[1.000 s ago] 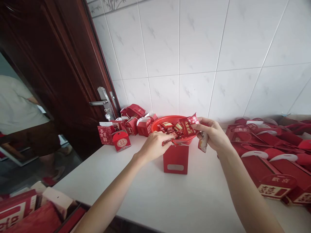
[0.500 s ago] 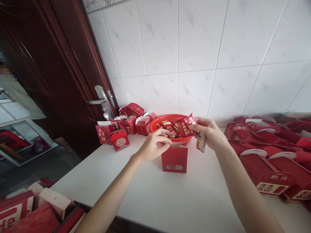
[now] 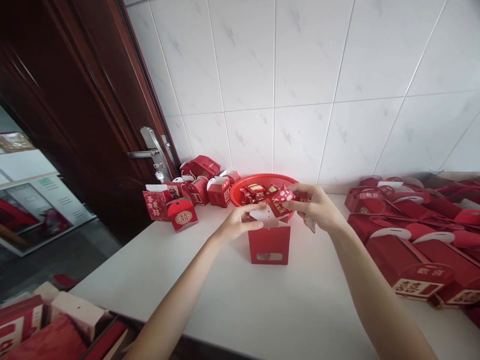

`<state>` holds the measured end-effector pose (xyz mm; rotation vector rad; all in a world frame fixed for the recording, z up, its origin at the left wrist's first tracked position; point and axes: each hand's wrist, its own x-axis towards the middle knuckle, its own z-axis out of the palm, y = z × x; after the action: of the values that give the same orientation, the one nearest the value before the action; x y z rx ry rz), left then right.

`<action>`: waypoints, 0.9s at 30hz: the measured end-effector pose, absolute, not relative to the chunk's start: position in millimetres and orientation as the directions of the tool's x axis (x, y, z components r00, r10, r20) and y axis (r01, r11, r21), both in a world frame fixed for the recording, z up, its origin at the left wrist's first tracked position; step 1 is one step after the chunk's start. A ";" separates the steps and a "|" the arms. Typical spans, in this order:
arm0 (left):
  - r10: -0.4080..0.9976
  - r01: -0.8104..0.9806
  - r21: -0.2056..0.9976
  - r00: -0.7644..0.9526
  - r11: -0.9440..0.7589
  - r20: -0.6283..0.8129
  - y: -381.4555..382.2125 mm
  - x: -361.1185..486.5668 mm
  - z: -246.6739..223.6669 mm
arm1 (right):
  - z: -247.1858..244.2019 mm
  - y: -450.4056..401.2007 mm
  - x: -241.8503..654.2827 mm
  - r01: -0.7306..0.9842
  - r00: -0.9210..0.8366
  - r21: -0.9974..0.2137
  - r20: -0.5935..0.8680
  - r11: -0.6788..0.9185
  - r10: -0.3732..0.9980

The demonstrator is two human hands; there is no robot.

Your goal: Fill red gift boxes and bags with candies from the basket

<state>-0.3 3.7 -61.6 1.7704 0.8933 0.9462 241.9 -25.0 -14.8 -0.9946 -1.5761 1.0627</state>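
Note:
A small red gift box (image 3: 269, 246) stands upright on the white table with its top flaps open and a window cutout low in its front. My left hand (image 3: 237, 222) grips its upper left edge, thumb on the near side and fingers by the pale inner flap. Just above and behind the opening, my right hand (image 3: 317, 205) is closed on several wrapped candy packets (image 3: 279, 206), red ones in front and a pale one hanging below the fingers. Behind the box sits a red plastic basket (image 3: 240, 184) holding more wrapped candies (image 3: 255, 190), partly hidden by my hands.
Several finished-looking red boxes (image 3: 182, 214) stand at the table's back left, near a dark wooden door (image 3: 82, 110). Rows of red boxes (image 3: 405, 260) crowd the right side. More boxes (image 3: 56, 320) fill a container at lower left. A tiled wall (image 3: 300, 75) rises behind.
My left hand has come down from above the box onto its upper left edge. My right hand has moved slightly left with the packets, nearer the box opening.

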 end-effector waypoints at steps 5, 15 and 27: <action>0.829 0.117 0.954 0.530 -0.278 0.176 13.6 1.3 -61.0 | -13.9 -23.7 232.5 0.211 -0.284 -0.858 0.405 0.469 0.869; 0.792 0.083 0.971 0.597 -0.225 0.132 26.4 5.9 -61.4 | -27.0 -11.2 230.7 0.334 -0.359 -0.782 0.410 0.526 0.838; 0.806 0.055 0.953 0.550 -0.297 0.219 29.0 13.7 -67.0 | -27.1 -8.8 232.7 0.358 -0.328 -0.804 0.368 0.475 0.870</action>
<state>13.7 29.0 -67.0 1.7251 0.7223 0.8834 232.7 -8.8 -27.1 -1.0248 -1.8952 0.7821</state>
